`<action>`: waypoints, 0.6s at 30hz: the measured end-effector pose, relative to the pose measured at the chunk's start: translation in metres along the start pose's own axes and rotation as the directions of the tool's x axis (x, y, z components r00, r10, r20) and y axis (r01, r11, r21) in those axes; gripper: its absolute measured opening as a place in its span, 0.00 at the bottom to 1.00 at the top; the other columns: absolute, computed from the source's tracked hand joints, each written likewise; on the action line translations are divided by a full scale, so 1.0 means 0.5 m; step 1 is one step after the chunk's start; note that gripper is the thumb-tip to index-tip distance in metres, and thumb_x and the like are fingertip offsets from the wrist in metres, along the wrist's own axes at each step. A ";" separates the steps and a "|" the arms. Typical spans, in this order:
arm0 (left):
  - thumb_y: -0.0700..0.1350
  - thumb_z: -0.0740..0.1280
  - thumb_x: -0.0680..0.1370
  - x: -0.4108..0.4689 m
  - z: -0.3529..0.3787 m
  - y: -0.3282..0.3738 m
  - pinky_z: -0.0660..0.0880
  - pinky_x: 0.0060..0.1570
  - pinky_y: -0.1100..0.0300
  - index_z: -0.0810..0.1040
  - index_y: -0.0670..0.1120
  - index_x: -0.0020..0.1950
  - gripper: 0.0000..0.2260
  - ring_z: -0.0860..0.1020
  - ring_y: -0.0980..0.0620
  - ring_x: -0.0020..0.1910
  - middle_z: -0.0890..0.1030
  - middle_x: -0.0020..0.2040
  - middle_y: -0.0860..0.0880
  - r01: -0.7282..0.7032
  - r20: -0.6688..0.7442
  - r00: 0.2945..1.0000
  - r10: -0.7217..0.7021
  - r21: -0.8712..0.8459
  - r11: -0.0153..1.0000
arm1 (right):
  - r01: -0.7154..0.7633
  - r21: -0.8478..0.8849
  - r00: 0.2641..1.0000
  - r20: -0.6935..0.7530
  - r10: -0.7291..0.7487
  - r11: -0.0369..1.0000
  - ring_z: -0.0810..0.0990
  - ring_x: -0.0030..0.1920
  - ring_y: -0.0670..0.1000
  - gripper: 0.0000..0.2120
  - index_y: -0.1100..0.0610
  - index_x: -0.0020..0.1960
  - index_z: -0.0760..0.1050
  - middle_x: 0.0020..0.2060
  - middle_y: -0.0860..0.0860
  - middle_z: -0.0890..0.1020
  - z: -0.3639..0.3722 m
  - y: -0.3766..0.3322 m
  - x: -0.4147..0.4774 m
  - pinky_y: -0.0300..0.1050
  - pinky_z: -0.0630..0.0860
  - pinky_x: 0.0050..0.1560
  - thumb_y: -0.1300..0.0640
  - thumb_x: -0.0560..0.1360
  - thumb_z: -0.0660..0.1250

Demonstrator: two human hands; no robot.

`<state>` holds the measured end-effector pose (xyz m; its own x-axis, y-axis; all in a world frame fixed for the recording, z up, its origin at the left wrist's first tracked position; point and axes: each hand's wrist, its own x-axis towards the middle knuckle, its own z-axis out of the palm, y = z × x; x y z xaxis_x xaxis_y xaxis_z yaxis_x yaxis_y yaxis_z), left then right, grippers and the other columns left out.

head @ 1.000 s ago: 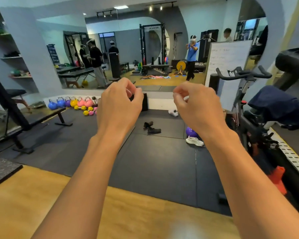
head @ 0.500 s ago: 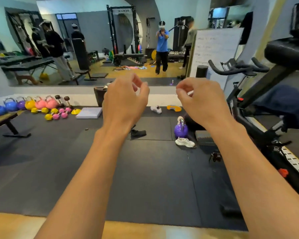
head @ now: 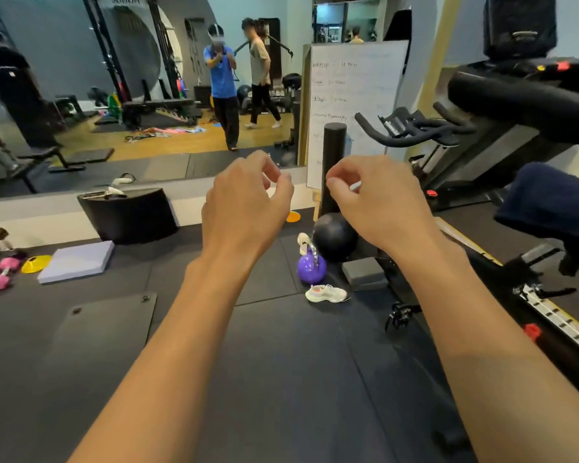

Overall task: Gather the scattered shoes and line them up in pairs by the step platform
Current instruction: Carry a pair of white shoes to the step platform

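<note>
My left hand and my right hand are raised side by side in front of me, fingers loosely curled, holding nothing. A white sneaker lies on the black floor mat below my right wrist. A second white shoe shows partly behind the purple kettlebell. A black curved platform block stands against the mirror wall at the left, with a pale item on top that I cannot identify. No dark shoes show; my left forearm covers part of the mat.
A black ball, a grey foam block and an upright foam roller crowd the right. An exercise bike and whiteboard stand beyond. A lavender pad, yellow cone and pink dumbbells lie left.
The view has moved forward and swung right, bringing the white sneaker and kettlebell closer. The dark shoes seen earlier are now out of sight. Both hands keep the same raised pose.
</note>
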<state>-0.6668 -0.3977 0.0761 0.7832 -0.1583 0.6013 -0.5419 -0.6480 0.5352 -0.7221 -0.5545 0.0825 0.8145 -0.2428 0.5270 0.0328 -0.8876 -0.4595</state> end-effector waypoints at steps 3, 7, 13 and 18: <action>0.53 0.63 0.76 0.112 0.075 -0.080 0.67 0.38 0.58 0.76 0.51 0.45 0.07 0.77 0.52 0.41 0.79 0.43 0.53 0.024 0.025 0.999 -0.024 0.031 0.999 | -0.033 0.022 0.999 0.019 0.032 0.999 0.79 0.43 0.50 0.08 0.47 0.49 0.79 0.44 0.45 0.83 0.092 0.038 0.123 0.48 0.77 0.46 0.52 0.76 0.61; 0.52 0.63 0.77 0.256 0.175 -0.169 0.66 0.36 0.61 0.77 0.50 0.46 0.07 0.76 0.53 0.42 0.79 0.43 0.53 0.035 0.073 0.997 -0.038 0.046 0.998 | -0.087 -0.004 0.995 0.055 0.088 0.996 0.79 0.46 0.52 0.09 0.47 0.49 0.79 0.45 0.46 0.83 0.201 0.082 0.279 0.52 0.77 0.49 0.51 0.76 0.60; 0.51 0.63 0.77 0.458 0.343 -0.298 0.66 0.36 0.62 0.77 0.50 0.45 0.06 0.76 0.52 0.42 0.80 0.45 0.52 0.038 0.132 0.990 -0.040 0.013 0.999 | -0.126 -0.017 0.988 0.088 0.127 0.992 0.79 0.48 0.51 0.09 0.48 0.53 0.79 0.47 0.47 0.83 0.361 0.152 0.479 0.55 0.78 0.51 0.52 0.78 0.61; 0.51 0.63 0.77 0.620 0.505 -0.410 0.60 0.33 0.65 0.76 0.51 0.44 0.06 0.74 0.55 0.38 0.79 0.43 0.53 0.000 0.209 0.978 0.009 -0.042 0.999 | -0.214 -0.059 0.971 0.099 0.219 0.975 0.79 0.48 0.49 0.09 0.48 0.54 0.79 0.48 0.47 0.82 0.503 0.231 0.629 0.50 0.77 0.50 0.52 0.78 0.61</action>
<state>-0.2358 -0.5019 0.0031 0.8246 -0.3162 0.4691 -0.5545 -0.6159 0.5596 -0.3164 -0.6350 0.0156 0.8549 -0.3914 0.3405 -0.1765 -0.8366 -0.5186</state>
